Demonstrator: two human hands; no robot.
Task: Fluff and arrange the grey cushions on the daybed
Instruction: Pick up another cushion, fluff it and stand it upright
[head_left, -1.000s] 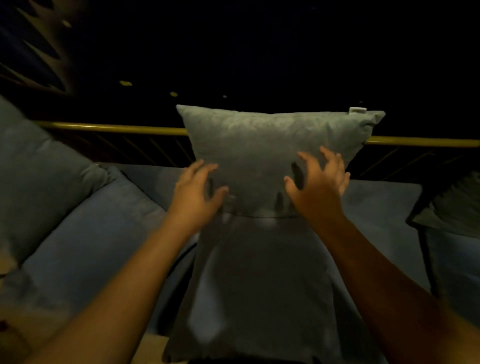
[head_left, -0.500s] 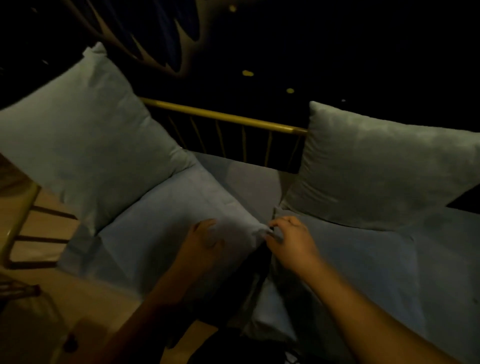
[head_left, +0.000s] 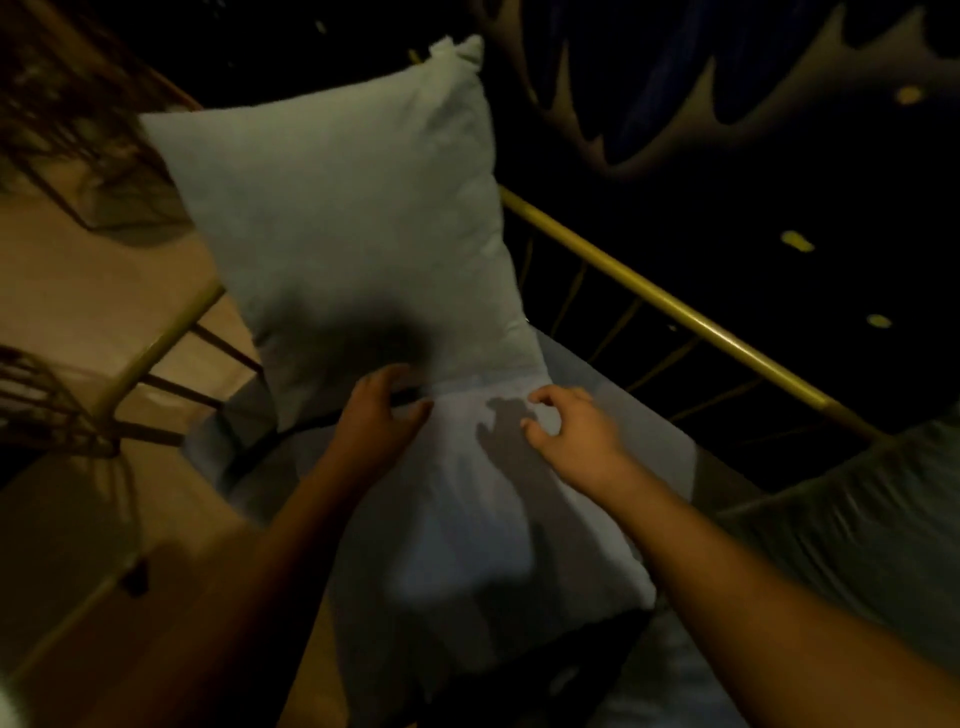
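Upright grey cushion (head_left: 348, 228) leans at the daybed's end rail (head_left: 156, 348); flat cushion (head_left: 493, 509) lies below. Left hand (head_left: 382, 410) spread, right hand (head_left: 566, 431) loosely curled, neither pinching. A hard tug could topple the upright one over the rail.

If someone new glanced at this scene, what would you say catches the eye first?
The pale grey cushion standing upright at the daybed's left end stands out. Below it, the left hand and right hand rest on a flat cushion. A brass rail runs behind against darkness.
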